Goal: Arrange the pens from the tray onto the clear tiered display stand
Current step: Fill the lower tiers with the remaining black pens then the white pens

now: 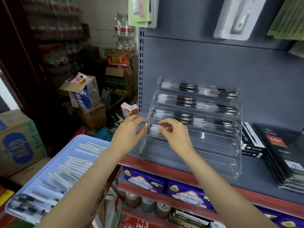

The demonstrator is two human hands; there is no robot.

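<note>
Judging from the head view, the pens (pixel 69 168) in the blue tray (pixel 74 140) at lower left look light, stiff and smooth, best pinched at mid-barrel. At frame centre, the right hand (pixel 174 130) pinches a pen at the fourth tier of the clear stand (pixel 213 155). The left hand (pixel 130 129), fingers half spread, touches the stand's left edge.
</note>
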